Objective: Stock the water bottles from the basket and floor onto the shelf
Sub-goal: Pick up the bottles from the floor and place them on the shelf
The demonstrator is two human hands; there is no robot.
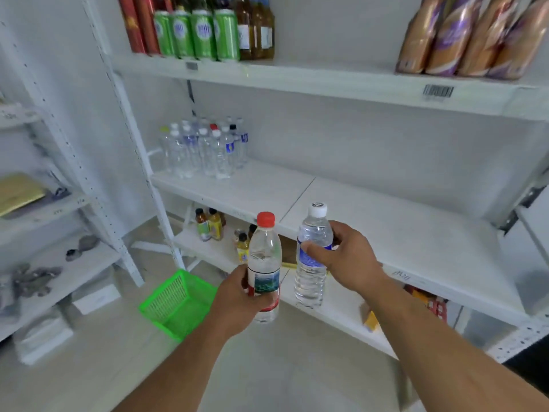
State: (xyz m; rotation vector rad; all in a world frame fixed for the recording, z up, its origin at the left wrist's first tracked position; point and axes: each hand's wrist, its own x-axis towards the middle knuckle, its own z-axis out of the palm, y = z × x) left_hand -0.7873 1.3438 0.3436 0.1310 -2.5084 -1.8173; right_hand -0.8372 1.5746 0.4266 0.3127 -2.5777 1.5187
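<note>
My left hand (242, 298) grips a clear water bottle with a red cap (264, 251) around its lower label, held upright. My right hand (346, 254) grips a second clear water bottle with a white cap (313, 281) around its blue label, also upright. Both bottles are held in the air in front of the white middle shelf (371, 221). Several water bottles (205, 150) stand grouped at the far left of that shelf. A green plastic basket (178, 304) sits on the floor below my left hand; its inside looks empty from here.
The upper shelf (297, 78) carries green cans (196, 34), red cans, amber bottles and snack bags (472, 40). Small juice bottles (209, 224) stand on the lower shelf. A second white rack (44, 233) with odds and ends stands at left.
</note>
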